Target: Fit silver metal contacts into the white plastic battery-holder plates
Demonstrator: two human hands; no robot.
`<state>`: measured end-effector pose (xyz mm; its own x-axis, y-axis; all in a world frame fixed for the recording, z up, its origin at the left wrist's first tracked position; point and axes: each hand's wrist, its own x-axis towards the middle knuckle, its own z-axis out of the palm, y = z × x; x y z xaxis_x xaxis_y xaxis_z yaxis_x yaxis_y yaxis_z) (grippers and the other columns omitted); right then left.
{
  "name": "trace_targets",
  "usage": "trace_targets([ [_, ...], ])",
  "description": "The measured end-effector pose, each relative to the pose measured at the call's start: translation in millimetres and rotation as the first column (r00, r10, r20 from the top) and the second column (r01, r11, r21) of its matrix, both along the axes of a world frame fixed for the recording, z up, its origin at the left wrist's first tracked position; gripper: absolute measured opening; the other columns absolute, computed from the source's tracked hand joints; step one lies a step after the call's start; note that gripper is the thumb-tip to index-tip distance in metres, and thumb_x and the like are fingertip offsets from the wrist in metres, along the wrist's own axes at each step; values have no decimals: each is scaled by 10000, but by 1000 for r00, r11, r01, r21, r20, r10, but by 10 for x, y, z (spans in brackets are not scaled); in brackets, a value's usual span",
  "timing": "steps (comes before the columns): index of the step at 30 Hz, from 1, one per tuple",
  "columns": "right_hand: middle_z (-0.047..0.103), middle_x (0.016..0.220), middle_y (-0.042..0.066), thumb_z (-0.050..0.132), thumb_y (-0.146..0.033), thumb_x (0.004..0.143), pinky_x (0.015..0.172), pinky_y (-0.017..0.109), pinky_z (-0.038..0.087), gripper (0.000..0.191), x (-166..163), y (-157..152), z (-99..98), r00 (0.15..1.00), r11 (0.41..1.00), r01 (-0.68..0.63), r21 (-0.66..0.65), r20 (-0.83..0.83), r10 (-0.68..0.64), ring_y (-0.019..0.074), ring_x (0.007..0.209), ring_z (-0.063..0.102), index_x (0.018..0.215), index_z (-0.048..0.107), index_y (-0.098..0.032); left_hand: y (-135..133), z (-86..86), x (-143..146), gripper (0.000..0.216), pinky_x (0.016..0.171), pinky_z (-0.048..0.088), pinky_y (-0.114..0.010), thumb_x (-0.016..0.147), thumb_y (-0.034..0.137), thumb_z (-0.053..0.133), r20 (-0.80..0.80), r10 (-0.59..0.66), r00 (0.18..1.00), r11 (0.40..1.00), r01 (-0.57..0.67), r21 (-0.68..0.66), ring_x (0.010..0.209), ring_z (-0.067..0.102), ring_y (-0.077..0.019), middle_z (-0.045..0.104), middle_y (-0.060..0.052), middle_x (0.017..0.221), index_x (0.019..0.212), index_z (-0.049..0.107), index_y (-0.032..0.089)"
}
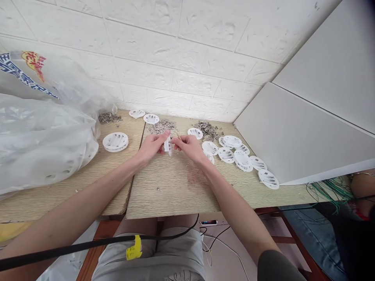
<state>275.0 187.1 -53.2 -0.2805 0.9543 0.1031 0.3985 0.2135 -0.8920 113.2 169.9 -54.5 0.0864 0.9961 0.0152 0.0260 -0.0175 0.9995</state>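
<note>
My left hand (154, 145) pinches a white slotted plastic disc (168, 146), turned nearly edge-on, with small dark pieces along its face. Close beside it, my right hand (187, 145) is closed around a thin tan stick (178, 135), whose end points up and away from me. The fingers of my right hand are near or at the disc's face; whether they touch it I cannot tell. Behind the hands lies a spread pile of tiny silvery metal parts (163, 126). A darker heap of small metal parts (208, 130) is to its right.
Several white discs (226, 155) lie in a cluster at right, beside a large white panel (307, 132). A disc stack (115, 142) stands at left near a bulky clear plastic bag (43, 144). Green wires (331, 191) lie at far right. A black cable (96, 240) crosses my lap.
</note>
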Motion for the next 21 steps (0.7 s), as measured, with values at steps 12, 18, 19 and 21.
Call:
trace_targets([
  [12, 660, 747, 19, 433, -313, 961, 665, 239, 345, 288, 55, -8, 23, 953, 931, -135, 338, 302, 28, 134, 673, 542, 994, 685, -178, 138, -17, -92, 185, 465, 423, -248, 810, 363, 550, 262, 250, 932, 949, -182, -258, 568, 561, -156, 629, -26, 697, 755, 585, 190],
  [18, 675, 801, 33, 463, -320, 954, 676, 243, 346, 274, 53, 9, -20, 949, 907, -175, 383, 310, 52, 145, 709, 549, 891, 689, -179, 113, 11, -66, 127, 476, 433, -244, 800, 285, 519, 276, 283, 919, 938, -204, -281, 571, 570, -155, 639, -28, 687, 754, 582, 185],
  [19, 675, 801, 34, 463, -323, 954, 672, 244, 344, 279, 54, 11, -21, 949, 908, -174, 380, 312, 51, 146, 707, 546, 877, 689, -179, 106, 18, -60, 118, 478, 431, -243, 795, 279, 522, 279, 283, 918, 938, -204, -281, 584, 580, -159, 643, -30, 689, 754, 580, 185],
  [21, 675, 803, 34, 468, -323, 951, 662, 245, 340, 281, 52, 14, -18, 948, 911, -169, 376, 314, 46, 146, 703, 540, 860, 691, -178, 94, 33, -50, 111, 476, 424, -239, 789, 277, 525, 287, 285, 915, 937, -203, -283, 610, 598, -169, 649, -33, 692, 752, 574, 185],
])
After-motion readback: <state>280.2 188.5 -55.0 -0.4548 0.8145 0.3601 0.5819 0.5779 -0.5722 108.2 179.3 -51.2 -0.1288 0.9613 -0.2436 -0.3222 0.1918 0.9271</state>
